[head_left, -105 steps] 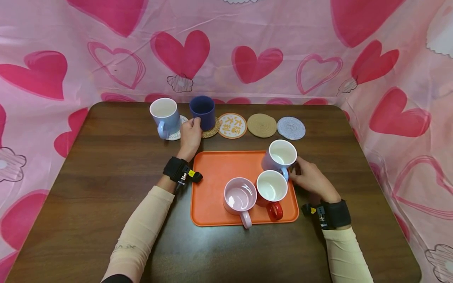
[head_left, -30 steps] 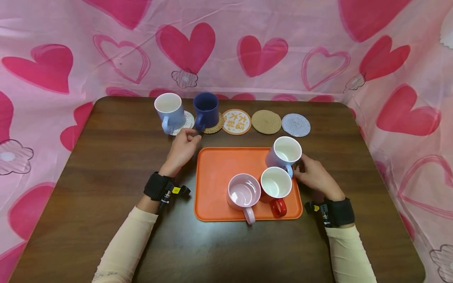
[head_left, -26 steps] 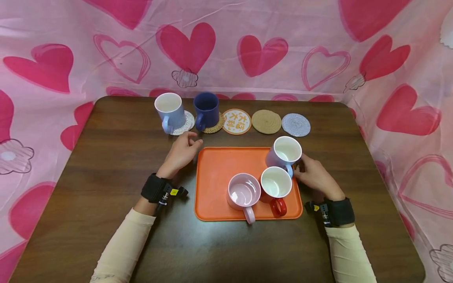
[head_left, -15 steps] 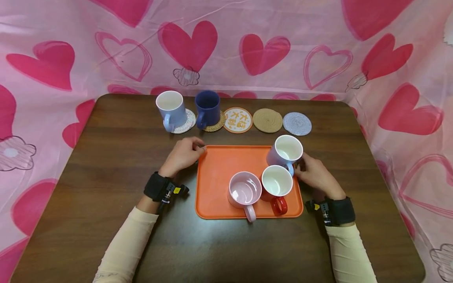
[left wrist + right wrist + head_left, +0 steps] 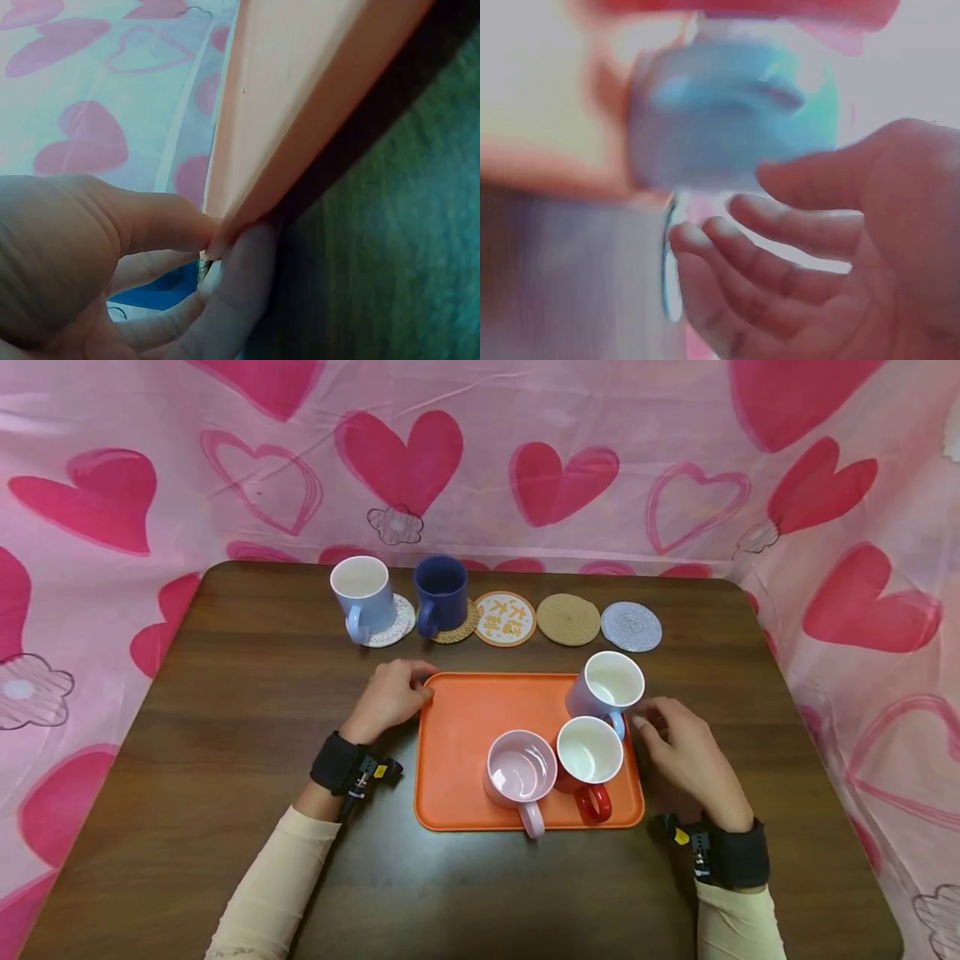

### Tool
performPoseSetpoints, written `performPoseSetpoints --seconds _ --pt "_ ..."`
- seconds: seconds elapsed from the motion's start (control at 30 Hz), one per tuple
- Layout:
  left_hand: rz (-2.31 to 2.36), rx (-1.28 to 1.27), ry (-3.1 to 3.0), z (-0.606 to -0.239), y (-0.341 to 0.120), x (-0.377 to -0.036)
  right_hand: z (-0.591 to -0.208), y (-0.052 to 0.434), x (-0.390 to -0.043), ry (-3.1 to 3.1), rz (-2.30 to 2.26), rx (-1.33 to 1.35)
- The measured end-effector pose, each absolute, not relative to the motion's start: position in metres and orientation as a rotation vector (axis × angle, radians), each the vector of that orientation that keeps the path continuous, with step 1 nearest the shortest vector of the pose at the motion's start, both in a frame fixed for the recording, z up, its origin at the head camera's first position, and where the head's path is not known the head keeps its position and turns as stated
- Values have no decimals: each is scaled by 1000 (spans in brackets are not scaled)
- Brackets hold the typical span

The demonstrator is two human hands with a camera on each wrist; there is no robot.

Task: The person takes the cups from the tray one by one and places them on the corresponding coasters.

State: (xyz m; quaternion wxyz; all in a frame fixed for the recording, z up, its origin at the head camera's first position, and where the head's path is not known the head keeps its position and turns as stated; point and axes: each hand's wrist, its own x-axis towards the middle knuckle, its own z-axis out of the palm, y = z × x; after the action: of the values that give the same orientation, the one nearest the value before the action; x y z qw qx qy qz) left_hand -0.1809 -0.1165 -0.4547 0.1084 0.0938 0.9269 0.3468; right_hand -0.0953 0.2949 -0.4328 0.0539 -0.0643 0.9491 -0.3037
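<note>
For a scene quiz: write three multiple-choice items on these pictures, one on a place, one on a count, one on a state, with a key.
1. Where does the dark blue mug stand?
A. on the orange tray
B. on a woven coaster in the far row
C. on the bare table

2. How many mugs stand on the orange tray?
A. three
B. two
C. five

3. What is the left hand doing?
A. lifting a mug
B. lying flat on a coaster
C. pinching the tray's corner

Key: 1 B, it sits in the back row beside the light blue mug. 2 A, the pink mug, red mug and lavender mug. 3 C, the left wrist view shows thumb and fingers on the tray's edge.
</note>
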Motion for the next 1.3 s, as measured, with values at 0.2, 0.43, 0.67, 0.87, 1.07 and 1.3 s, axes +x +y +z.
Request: performPoseSetpoints --seconds 0.2,0.43,0.67,0.87,1.07,1.3 --pt "1028 296 2686 -457 -121 -181 -424 277 -75 2858 -1140 -6" --pt "1092 264 2608 -457 -120 -186 -431 269 -76 2750 -1312 108" --pt "1098 259 2579 -459 -120 -187 -448 265 -86 2576 -1468 147" --pt "1103 256 2570 -461 -121 -186 -455 264 -86 2408 -1619 214" --pt "1097 252 2566 -460 -121 -187 -456 267 -86 2314 -1677 211" --pt "1113 251 2560 -460 -120 -187 -460 274 -84 2241 -1843 131"
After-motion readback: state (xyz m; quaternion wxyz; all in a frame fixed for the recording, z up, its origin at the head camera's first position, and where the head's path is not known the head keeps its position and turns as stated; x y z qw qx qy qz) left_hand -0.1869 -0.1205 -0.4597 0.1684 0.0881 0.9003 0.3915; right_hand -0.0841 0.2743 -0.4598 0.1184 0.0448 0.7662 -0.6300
